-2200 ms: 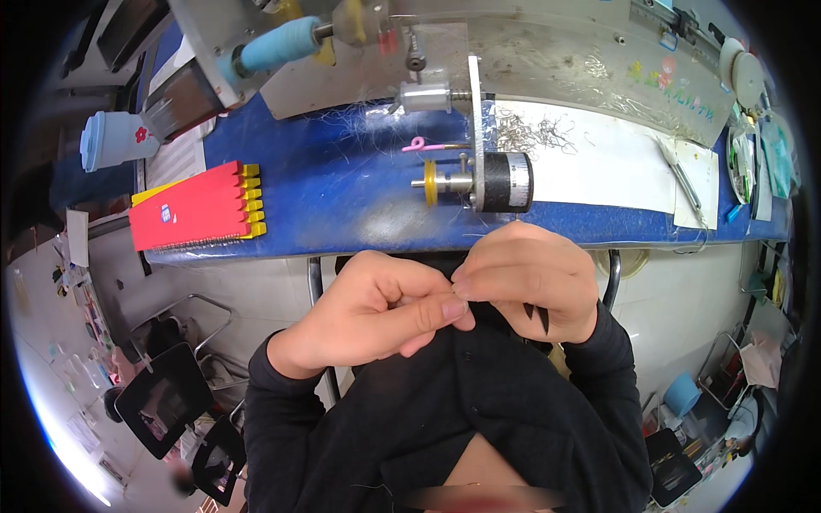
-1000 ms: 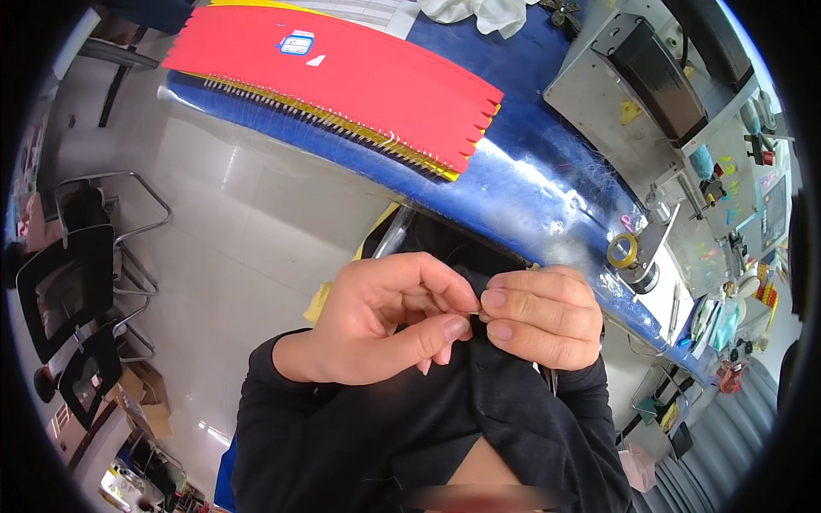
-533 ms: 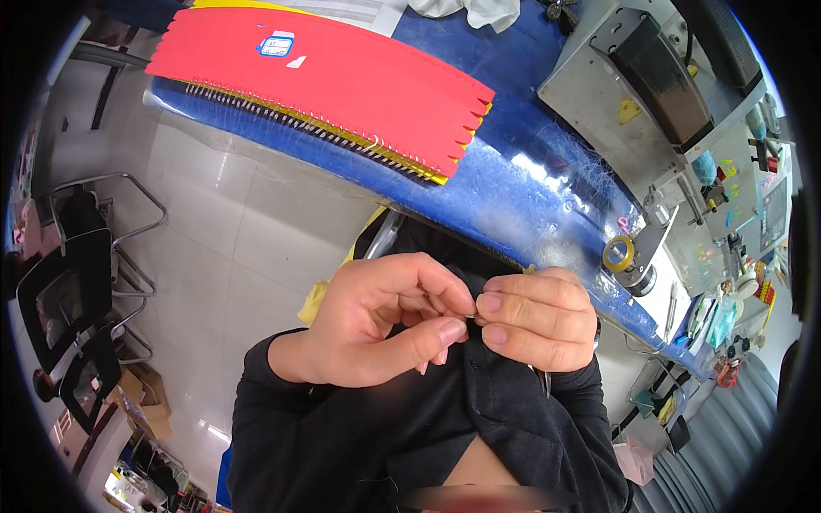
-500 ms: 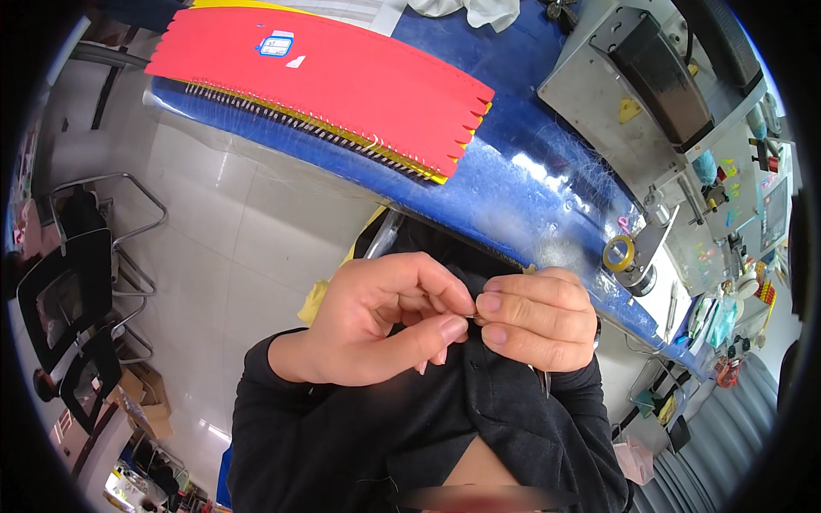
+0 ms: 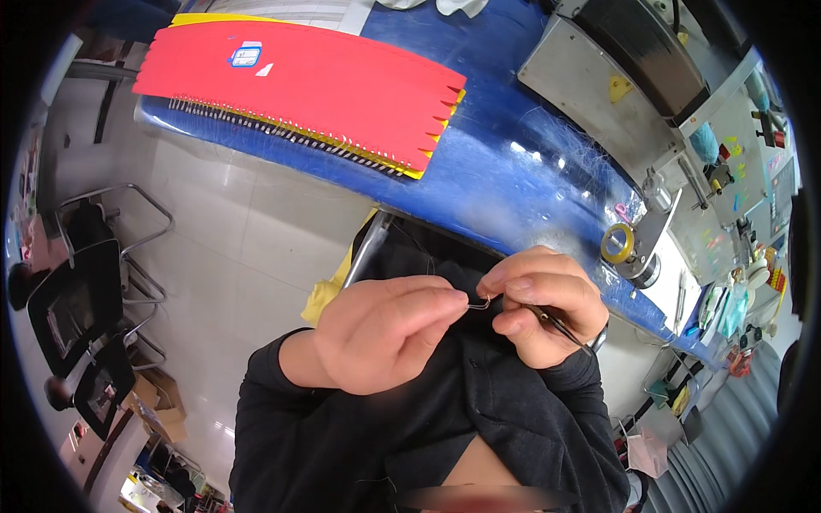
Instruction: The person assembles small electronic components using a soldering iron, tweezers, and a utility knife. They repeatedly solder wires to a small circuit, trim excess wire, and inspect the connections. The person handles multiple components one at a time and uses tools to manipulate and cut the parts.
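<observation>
One cardboard box (image 5: 174,417) has unclear contents; the left hand (image 5: 380,338) pinches a hook (image 5: 481,307).

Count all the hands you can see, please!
2. The left hand is just below the picture's middle, pinching a tiny bent piece. The right hand is to its right, holding a slim dark tool. No other hands show clearly.

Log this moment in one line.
left hand: pinching small hooked piece; right hand: holding slim dark tool; blue tabletop: red board
</observation>
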### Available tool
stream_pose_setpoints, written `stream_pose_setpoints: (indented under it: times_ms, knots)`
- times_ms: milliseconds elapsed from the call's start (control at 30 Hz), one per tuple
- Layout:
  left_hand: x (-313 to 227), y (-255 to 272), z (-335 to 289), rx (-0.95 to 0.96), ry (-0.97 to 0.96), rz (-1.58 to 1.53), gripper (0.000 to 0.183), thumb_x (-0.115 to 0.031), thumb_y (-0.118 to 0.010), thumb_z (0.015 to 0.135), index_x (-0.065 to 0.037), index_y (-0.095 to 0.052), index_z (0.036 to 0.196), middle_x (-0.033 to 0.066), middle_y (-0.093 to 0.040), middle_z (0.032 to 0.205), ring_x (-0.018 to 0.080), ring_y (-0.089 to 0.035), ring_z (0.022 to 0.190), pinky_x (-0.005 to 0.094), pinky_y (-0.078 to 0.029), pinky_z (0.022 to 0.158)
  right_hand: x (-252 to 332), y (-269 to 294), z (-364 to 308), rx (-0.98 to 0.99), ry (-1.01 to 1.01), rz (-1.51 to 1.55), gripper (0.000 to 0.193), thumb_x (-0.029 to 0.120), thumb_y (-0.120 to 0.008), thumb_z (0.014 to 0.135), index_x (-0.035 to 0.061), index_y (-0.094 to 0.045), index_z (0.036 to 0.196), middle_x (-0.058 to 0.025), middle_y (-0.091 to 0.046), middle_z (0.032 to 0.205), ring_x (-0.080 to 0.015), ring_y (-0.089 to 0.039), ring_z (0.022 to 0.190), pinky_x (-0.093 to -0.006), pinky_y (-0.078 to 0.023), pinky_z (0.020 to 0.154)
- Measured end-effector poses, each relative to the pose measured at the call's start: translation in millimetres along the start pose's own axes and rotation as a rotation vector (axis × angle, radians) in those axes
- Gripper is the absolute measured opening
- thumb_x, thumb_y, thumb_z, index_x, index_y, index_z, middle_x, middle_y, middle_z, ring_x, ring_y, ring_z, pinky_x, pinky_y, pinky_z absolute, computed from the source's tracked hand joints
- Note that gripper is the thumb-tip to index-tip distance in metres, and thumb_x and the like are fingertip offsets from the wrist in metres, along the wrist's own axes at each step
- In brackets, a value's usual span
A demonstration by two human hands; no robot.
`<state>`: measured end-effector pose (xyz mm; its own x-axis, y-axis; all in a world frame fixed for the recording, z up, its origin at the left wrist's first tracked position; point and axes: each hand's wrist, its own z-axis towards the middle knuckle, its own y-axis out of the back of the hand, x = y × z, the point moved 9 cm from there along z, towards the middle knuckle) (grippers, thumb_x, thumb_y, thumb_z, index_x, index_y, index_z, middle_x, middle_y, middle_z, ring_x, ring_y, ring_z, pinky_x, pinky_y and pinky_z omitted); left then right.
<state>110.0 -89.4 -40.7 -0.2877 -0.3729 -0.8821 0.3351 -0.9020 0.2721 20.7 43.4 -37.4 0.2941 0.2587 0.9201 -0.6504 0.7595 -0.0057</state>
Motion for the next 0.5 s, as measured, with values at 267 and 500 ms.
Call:
stream_pose_setpoints:
  times_ms: [267, 500]
  knots:
    - [-22, -12, 0, -0.088, -0.325, 0.196, 0.028, 0.011, -0.075, 0.074, 0.009, -0.066, 0.100, 0.0159, -0.071, 0.082, 0.0245, -0.070, 0.065, 0.0282, -0.055, 0.050, 2, 2, -9, 0.029, -0.014, -0.037, 0.025, -0.007, -0.076, 0.082, -0.0024, -0.063, 0.103, -0.0169, -0.068, 0.088, -0.0275, -0.070, 0.074, -0.0352, -0.056, 0.064]
    - [-22, -18, 0, -0.045, -0.313, 0.183, 0.028, 0.011, -0.075, 0.074, 0.009, -0.066, 0.100, 0.0162, -0.071, 0.082, 0.0243, -0.070, 0.065, 0.0280, -0.055, 0.050, 0, 9, -12, -0.064, -0.008, 0.013, 0.022, -0.013, -0.075, 0.076, -0.0076, -0.069, 0.097, -0.0183, -0.072, 0.086, -0.0266, -0.072, 0.075, -0.0316, -0.058, 0.067]
